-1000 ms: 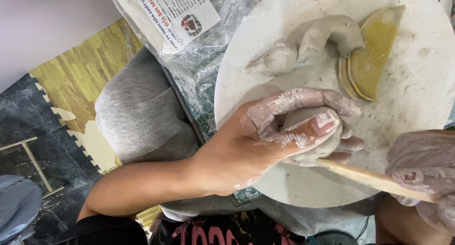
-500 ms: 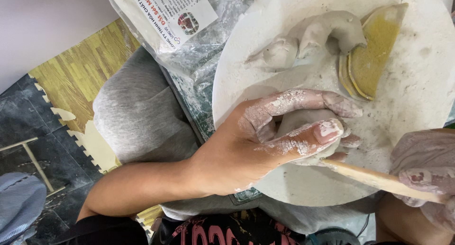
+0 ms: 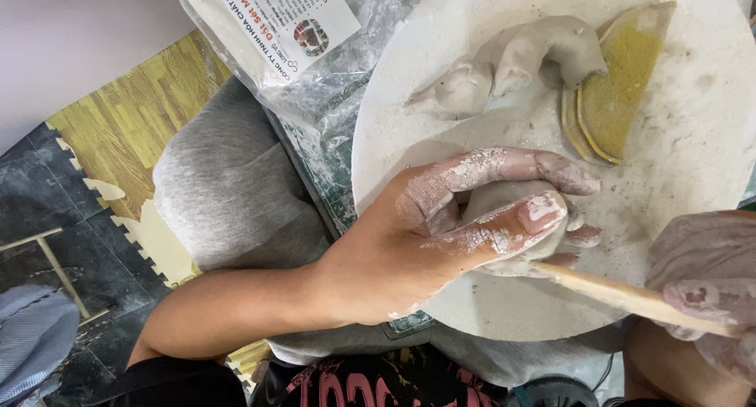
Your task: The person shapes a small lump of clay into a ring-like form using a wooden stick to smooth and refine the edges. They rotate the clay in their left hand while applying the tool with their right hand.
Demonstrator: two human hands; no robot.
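Grey clay coats our left hand (image 3: 465, 226), whose fingers (image 3: 520, 164) curl narrowly around a small lump of clay (image 3: 512, 206) resting on the round white board (image 3: 693, 163); the thumb presses along the lump's near side and the forefinger arches over its top, so the lump sits gripped between them, near the board's lower middle. Our right hand (image 3: 709, 285), also smeared with clay, enters at the right edge with its fingers closed tight around a wooden modelling stick (image 3: 622, 295), the tip of which touches the lump's underside just beneath our left thumb. Farther up the board lies a shaped clay figure (image 3: 520, 60), and just beside it a yellow sponge wedge (image 3: 618, 84), both well apart from the held lump. A clear plastic bag (image 3: 315, 52) lies off the board's upper left.
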